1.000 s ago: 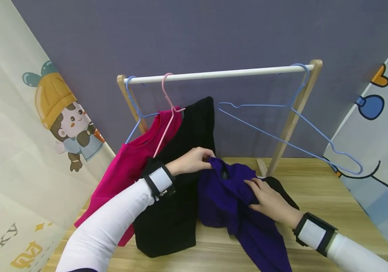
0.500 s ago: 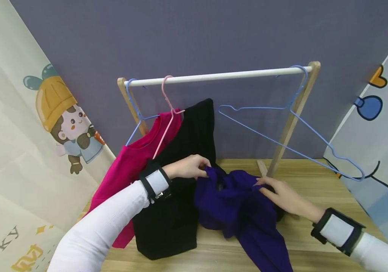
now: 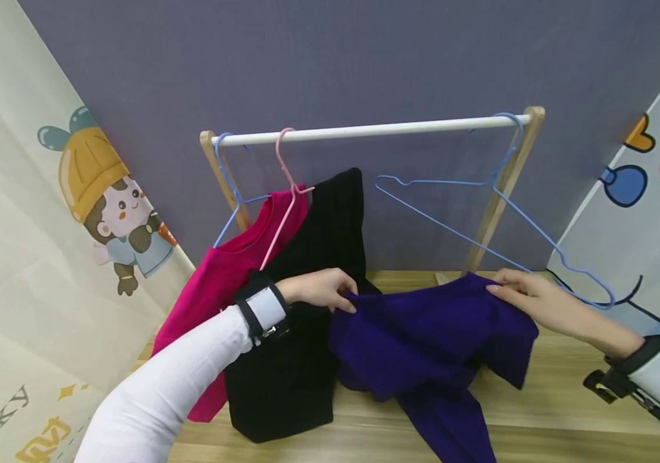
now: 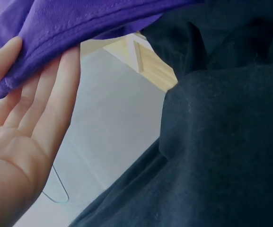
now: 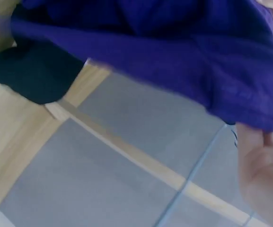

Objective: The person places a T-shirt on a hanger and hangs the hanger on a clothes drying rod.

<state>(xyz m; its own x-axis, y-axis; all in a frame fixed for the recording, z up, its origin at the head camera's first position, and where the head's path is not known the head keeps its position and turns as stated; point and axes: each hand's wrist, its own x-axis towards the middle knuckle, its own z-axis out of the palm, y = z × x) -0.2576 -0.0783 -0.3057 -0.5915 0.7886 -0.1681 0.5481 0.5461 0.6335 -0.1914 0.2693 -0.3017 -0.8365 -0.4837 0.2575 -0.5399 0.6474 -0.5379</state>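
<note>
A dark purple shirt (image 3: 416, 341) is stretched between my two hands, its upper edge nearly level and a sleeve-like flap dropping at the right. My left hand (image 3: 322, 288) pinches one end of that edge; the left wrist view shows thumb and fingers on either side of a stitched hem (image 4: 74, 33). At the other end, my right hand (image 3: 544, 301) pinches the cloth between thumb and fingers. The shirt's lower part trails toward the table's near side. In the right wrist view, the purple cloth (image 5: 174, 61) covers the fingertips of that hand.
A rack with a white rail (image 3: 376, 132) stands behind. From it hang a pink T-shirt (image 3: 214, 283) on a blue hanger, a black garment (image 3: 295, 360) on a pink hanger (image 3: 286, 167), and a bare blue hanger (image 3: 445, 225) near my right hand. Below lies the wooden table (image 3: 561, 392).
My right hand has moved right and slightly up, taking hold of the purple shirt and drawing its bunched cloth out flat. My left hand has stayed nearly in place, keeping its pinch.
</note>
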